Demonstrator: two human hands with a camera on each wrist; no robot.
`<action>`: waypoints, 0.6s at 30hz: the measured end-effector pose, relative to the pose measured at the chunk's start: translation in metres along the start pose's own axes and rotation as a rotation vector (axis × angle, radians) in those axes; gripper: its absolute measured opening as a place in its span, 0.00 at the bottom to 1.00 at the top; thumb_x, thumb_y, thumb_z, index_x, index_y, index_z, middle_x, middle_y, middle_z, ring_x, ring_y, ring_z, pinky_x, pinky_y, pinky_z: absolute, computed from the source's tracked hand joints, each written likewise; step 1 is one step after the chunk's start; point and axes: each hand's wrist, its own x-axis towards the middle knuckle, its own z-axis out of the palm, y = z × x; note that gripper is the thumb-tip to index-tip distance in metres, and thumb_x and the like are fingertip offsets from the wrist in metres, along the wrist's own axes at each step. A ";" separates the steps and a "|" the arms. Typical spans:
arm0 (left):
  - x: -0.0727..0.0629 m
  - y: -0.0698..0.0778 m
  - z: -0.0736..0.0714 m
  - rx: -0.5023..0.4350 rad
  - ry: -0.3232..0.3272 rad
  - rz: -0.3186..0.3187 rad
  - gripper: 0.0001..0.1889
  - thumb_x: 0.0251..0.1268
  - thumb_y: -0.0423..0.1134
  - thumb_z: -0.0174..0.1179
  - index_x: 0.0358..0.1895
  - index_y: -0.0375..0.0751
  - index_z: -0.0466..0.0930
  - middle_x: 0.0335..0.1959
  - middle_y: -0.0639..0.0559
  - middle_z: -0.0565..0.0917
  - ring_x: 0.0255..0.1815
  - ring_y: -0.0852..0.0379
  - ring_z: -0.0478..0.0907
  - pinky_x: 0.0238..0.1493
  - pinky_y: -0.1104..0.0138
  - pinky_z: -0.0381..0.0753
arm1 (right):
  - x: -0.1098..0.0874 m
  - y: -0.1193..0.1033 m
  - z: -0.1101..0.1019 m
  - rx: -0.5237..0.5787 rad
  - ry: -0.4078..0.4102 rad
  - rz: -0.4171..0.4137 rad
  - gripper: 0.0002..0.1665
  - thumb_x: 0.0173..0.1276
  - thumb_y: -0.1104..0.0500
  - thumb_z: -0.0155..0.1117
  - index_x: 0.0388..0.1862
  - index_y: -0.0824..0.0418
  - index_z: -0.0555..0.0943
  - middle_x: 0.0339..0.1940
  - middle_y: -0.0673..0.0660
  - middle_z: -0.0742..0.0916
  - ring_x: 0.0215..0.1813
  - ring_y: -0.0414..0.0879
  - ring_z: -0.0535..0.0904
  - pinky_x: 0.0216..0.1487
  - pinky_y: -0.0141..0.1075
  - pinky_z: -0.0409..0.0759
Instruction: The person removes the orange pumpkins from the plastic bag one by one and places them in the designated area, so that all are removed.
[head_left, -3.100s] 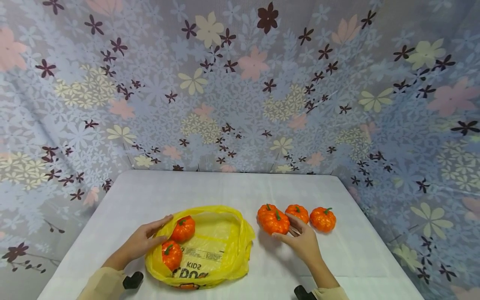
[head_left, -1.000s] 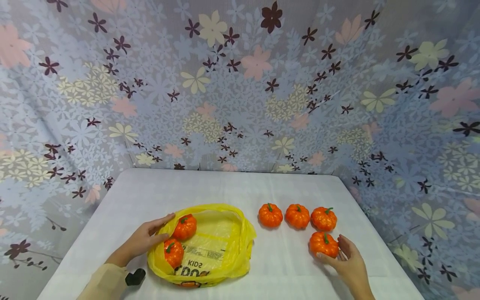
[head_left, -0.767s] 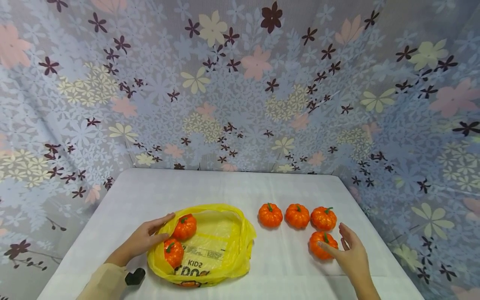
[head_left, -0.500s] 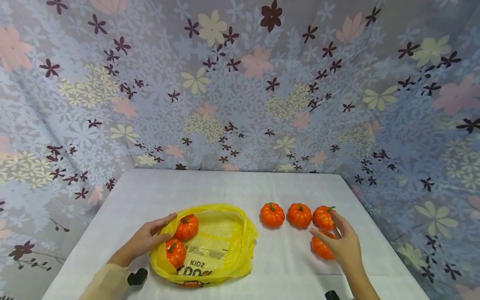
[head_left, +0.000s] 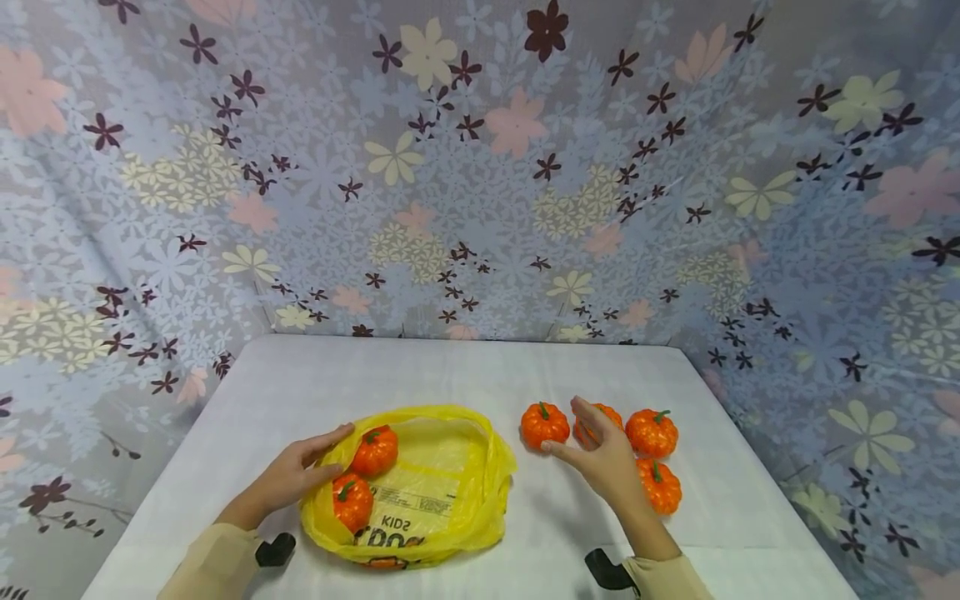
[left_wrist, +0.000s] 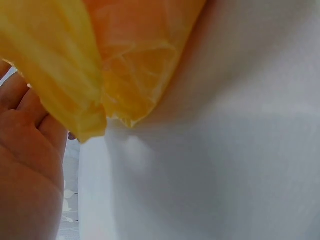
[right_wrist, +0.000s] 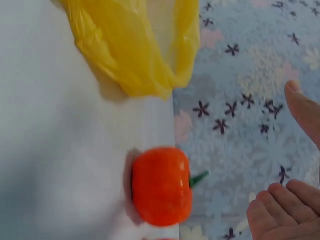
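My left hand holds the left rim of a yellow plastic bag, its fingers partly hidden by the bag in the left wrist view. Inside the bag lie two small orange toy pumpkins with green stems. With thumb and fingers spread apart, my right hand hovers empty over the table, partly covering a middle pumpkin. Just left of its fingers sits another pumpkin, which also shows alone in the right wrist view.
Two more pumpkins stand right of my right hand: a back one and a nearer one. A white cloth covers the table. Behind and beside it hangs a floral curtain.
My right hand carried a pumpkin from the left of the row to its front right and let go. It then moved up and left, empty. My left hand stayed at the bag.
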 end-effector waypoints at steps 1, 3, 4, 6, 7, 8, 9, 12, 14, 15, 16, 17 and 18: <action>0.000 0.000 0.000 0.004 0.004 -0.001 0.32 0.72 0.44 0.62 0.75 0.38 0.66 0.76 0.41 0.64 0.76 0.33 0.55 0.72 0.38 0.54 | 0.001 -0.002 0.004 0.003 -0.016 -0.003 0.56 0.51 0.48 0.84 0.75 0.65 0.67 0.73 0.63 0.73 0.74 0.56 0.67 0.70 0.46 0.69; -0.001 0.000 -0.001 0.013 0.011 -0.001 0.32 0.71 0.44 0.62 0.75 0.39 0.67 0.75 0.42 0.64 0.76 0.33 0.56 0.71 0.37 0.54 | 0.001 -0.005 0.013 0.007 -0.048 -0.004 0.57 0.51 0.49 0.85 0.75 0.65 0.67 0.73 0.62 0.73 0.75 0.56 0.67 0.71 0.45 0.67; -0.002 0.000 -0.001 0.014 0.013 -0.003 0.32 0.71 0.44 0.62 0.75 0.39 0.67 0.75 0.42 0.64 0.76 0.33 0.56 0.71 0.37 0.54 | 0.001 -0.006 0.018 -0.001 -0.061 -0.003 0.57 0.50 0.49 0.85 0.75 0.65 0.68 0.73 0.62 0.73 0.75 0.55 0.67 0.71 0.45 0.67; -0.003 0.000 -0.001 0.006 0.015 -0.005 0.31 0.72 0.44 0.62 0.75 0.39 0.67 0.75 0.42 0.65 0.76 0.33 0.55 0.72 0.38 0.54 | 0.000 -0.006 0.026 -0.003 -0.081 0.001 0.56 0.50 0.51 0.85 0.74 0.64 0.69 0.73 0.61 0.74 0.74 0.56 0.67 0.71 0.46 0.67; -0.003 0.000 0.000 0.005 0.013 0.000 0.31 0.72 0.43 0.62 0.74 0.38 0.67 0.75 0.42 0.65 0.76 0.33 0.55 0.71 0.38 0.53 | 0.000 -0.006 0.030 0.005 -0.089 0.001 0.55 0.49 0.51 0.86 0.74 0.64 0.69 0.73 0.61 0.74 0.74 0.56 0.68 0.71 0.46 0.67; -0.003 0.001 0.000 0.003 0.010 0.004 0.31 0.72 0.43 0.62 0.74 0.38 0.67 0.75 0.41 0.65 0.76 0.33 0.55 0.71 0.38 0.53 | 0.000 -0.006 0.033 0.016 -0.099 0.003 0.55 0.49 0.52 0.86 0.74 0.64 0.70 0.72 0.61 0.75 0.74 0.56 0.68 0.71 0.47 0.68; -0.004 0.001 0.000 0.001 0.009 0.007 0.31 0.72 0.42 0.62 0.74 0.37 0.67 0.75 0.41 0.65 0.76 0.32 0.55 0.71 0.38 0.53 | 0.000 -0.005 0.037 0.027 -0.110 0.000 0.54 0.49 0.53 0.86 0.74 0.64 0.70 0.72 0.61 0.75 0.73 0.56 0.69 0.71 0.48 0.68; -0.004 0.003 0.001 -0.008 0.012 0.013 0.31 0.72 0.42 0.61 0.74 0.36 0.67 0.75 0.40 0.65 0.76 0.32 0.55 0.71 0.39 0.53 | 0.001 -0.006 0.046 0.098 -0.150 -0.006 0.52 0.50 0.55 0.85 0.73 0.63 0.71 0.71 0.61 0.76 0.73 0.57 0.69 0.69 0.49 0.70; -0.003 0.003 0.002 -0.012 0.015 0.009 0.31 0.72 0.42 0.61 0.74 0.37 0.67 0.75 0.41 0.64 0.76 0.33 0.55 0.72 0.39 0.53 | 0.002 -0.009 0.053 0.137 -0.194 -0.021 0.51 0.51 0.56 0.85 0.73 0.63 0.71 0.71 0.61 0.76 0.73 0.56 0.70 0.69 0.48 0.70; -0.003 0.003 0.002 -0.016 0.017 0.004 0.31 0.72 0.42 0.62 0.74 0.38 0.67 0.75 0.41 0.64 0.76 0.33 0.55 0.72 0.40 0.53 | 0.002 -0.010 0.056 0.167 -0.219 -0.028 0.51 0.51 0.58 0.84 0.73 0.64 0.71 0.71 0.61 0.76 0.73 0.56 0.69 0.70 0.47 0.70; -0.002 0.003 0.002 -0.021 0.017 0.002 0.31 0.72 0.42 0.62 0.74 0.38 0.67 0.75 0.41 0.64 0.76 0.33 0.54 0.72 0.40 0.52 | 0.002 -0.011 0.060 0.185 -0.242 -0.033 0.50 0.52 0.59 0.84 0.73 0.65 0.71 0.71 0.62 0.75 0.73 0.56 0.69 0.70 0.47 0.69; -0.002 0.003 0.003 -0.026 0.018 -0.003 0.31 0.72 0.43 0.62 0.75 0.38 0.67 0.75 0.41 0.64 0.77 0.34 0.54 0.72 0.40 0.52 | 0.002 -0.013 0.063 0.205 -0.267 -0.037 0.50 0.52 0.61 0.84 0.73 0.66 0.70 0.71 0.63 0.75 0.73 0.57 0.69 0.70 0.47 0.69; -0.002 0.002 0.003 -0.024 0.018 -0.007 0.31 0.72 0.43 0.62 0.75 0.38 0.67 0.75 0.41 0.64 0.77 0.34 0.54 0.72 0.40 0.51 | 0.002 -0.015 0.067 0.209 -0.288 -0.042 0.50 0.52 0.61 0.84 0.73 0.66 0.70 0.71 0.64 0.75 0.73 0.57 0.69 0.70 0.45 0.69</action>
